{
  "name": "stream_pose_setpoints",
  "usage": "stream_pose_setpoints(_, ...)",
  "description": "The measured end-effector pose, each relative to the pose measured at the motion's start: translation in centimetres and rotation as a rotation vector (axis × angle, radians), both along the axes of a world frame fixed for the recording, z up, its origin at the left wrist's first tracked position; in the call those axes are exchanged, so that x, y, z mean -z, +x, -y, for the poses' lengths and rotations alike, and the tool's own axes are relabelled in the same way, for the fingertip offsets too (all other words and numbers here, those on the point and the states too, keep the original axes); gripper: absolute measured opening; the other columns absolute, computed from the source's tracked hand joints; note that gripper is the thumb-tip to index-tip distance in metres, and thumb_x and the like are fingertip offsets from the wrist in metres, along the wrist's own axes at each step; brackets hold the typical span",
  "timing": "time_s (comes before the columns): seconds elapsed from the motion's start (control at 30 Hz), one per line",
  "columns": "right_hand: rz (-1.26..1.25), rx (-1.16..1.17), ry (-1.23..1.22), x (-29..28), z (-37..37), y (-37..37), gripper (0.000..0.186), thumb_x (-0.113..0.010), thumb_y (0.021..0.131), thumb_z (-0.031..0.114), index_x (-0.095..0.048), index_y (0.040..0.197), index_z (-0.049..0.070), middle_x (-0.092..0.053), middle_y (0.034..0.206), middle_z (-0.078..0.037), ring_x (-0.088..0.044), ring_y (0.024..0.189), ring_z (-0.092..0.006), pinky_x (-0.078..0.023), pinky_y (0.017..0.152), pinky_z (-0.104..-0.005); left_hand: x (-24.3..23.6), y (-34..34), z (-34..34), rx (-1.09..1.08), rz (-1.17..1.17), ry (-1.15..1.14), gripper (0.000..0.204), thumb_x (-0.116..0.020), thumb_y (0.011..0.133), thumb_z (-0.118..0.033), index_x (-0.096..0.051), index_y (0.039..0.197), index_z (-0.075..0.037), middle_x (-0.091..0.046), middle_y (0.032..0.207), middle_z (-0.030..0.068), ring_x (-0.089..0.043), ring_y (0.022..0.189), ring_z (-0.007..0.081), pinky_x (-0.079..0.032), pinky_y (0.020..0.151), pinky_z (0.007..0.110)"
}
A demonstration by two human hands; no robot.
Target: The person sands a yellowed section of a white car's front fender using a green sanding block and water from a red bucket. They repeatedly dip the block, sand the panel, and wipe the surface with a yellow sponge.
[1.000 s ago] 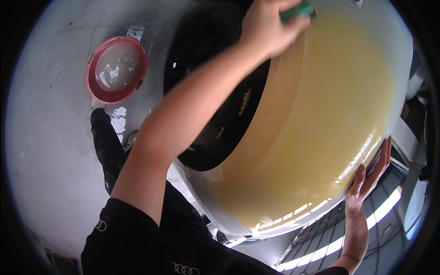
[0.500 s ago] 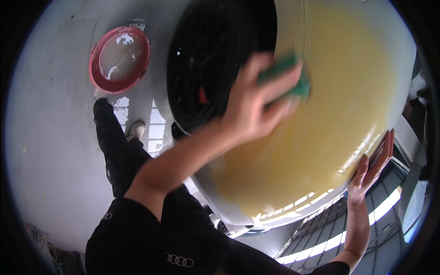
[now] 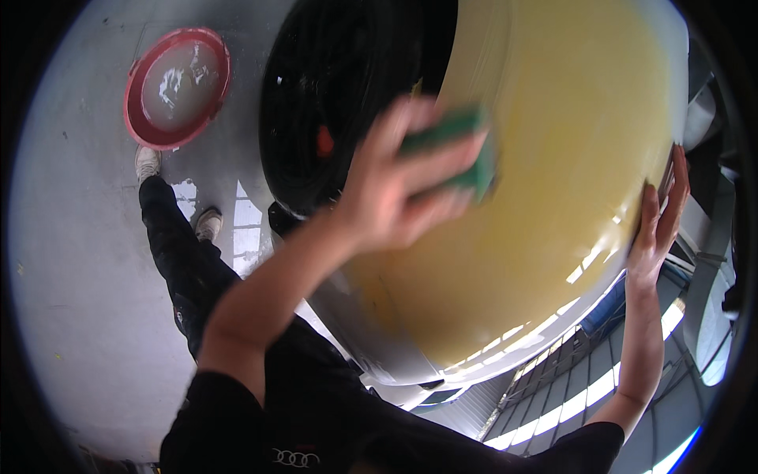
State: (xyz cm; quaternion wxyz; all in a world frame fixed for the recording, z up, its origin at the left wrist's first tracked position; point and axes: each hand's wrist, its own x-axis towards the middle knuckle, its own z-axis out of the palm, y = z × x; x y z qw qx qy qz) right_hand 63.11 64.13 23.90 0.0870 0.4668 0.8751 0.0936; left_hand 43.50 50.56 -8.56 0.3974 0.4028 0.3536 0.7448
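Observation:
My left hand is wrapped round a green sanding block, blurred by motion. It is on or close over the curved car body panel, whose large yellowish patch has pale silver edges; contact under the block cannot be made out. At the panel's far right edge my right hand rests with fingers stretched out, holding nothing. The dark wheel lies in its arch just left of the block, with a red part showing between the spokes.
A red tub of cloudy water stands on the grey floor at upper left. My shoes are just below it, near wet, shiny patches. Grey panelled walls and bright light strips show at lower right.
My left hand and the block appear further left and slightly lower, while the view itself has shifted. My right hand sits higher along the panel's edge, its fingers still stretched out.

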Motion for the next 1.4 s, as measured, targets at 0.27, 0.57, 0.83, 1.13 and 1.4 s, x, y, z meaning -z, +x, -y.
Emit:
stream_pose_setpoints(0.27, -0.097, 0.086, -0.057, 0.1, 0.9, 0.2, 0.069, -0.052, 0.108, 0.052, -0.044, 0.163, 0.012, -0.045, 0.161, -0.019, -0.047, 0.149, -0.0338, -0.037, 0.123, -0.0543, 1.9, 2.0, 6.2, -0.088, 0.061, -0.004, 0.062, -0.091, 0.082, -0.02, -0.072, 0.142, -0.021, -0.063, 0.139, 0.0168, -0.061, 0.132, 0.0378, -0.055, 0.107, 0.052)
stream_pose_setpoints(0.57, -0.058, 0.107, -0.024, 0.0, 0.7, 0.8, 0.07, -0.051, 0.107, 0.055, -0.043, 0.164, 0.014, -0.041, 0.163, -0.019, -0.047, 0.15, -0.0342, -0.037, 0.123, -0.0533, 0.5, 0.3, -0.7, -0.042, -0.064, -0.064, 0.057, -0.089, 0.085, -0.016, -0.073, 0.14, -0.013, -0.062, 0.147, 0.018, -0.061, 0.134, 0.0336, -0.052, 0.108, 0.044)
stream_pose_setpoints(0.83, -0.034, 0.068, 0.003, 0.2, 0.7, 0.2, 0.07, -0.051, 0.108, 0.053, -0.044, 0.163, 0.011, -0.049, 0.159, -0.019, -0.042, 0.15, -0.0309, -0.032, 0.124, -0.053, 0.8, -0.9, -10.3, -0.126, 0.091, 0.134, 0.059, -0.091, 0.085, -0.018, -0.072, 0.141, -0.015, -0.066, 0.13, 0.0175, -0.066, 0.113, 0.0299, -0.056, 0.097, 0.04)
stream_pose_setpoints(1.13, -0.127, 0.113, -0.083, 0.2, 1.1, 0.2, 0.072, -0.052, 0.107, 0.052, -0.04, 0.165, 0.01, -0.04, 0.165, -0.018, -0.046, 0.15, -0.0342, -0.038, 0.123, -0.0534, 2.7, 0.4, -2.2, -0.014, 0.136, 0.087, 0.059, -0.09, 0.085, -0.016, -0.072, 0.141, -0.013, -0.066, 0.136, 0.0183, -0.064, 0.126, 0.0334, -0.053, 0.108, 0.042)
stream_pose_setpoints(1.4, -0.187, 0.195, -0.134, -0.1, 1.5, 0.0, 0.075, -0.051, 0.107, 0.052, -0.037, 0.165, 0.006, -0.042, 0.166, -0.018, -0.047, 0.149, -0.0335, -0.039, 0.121, -0.0516, 2.5, 1.7, 5.2, -0.021, 0.093, -0.136, 0.072, -0.097, 0.073, -0.016, -0.073, 0.141, -0.023, -0.062, 0.139, 0.0201, -0.065, 0.128, 0.0383, -0.057, 0.106, 0.05)
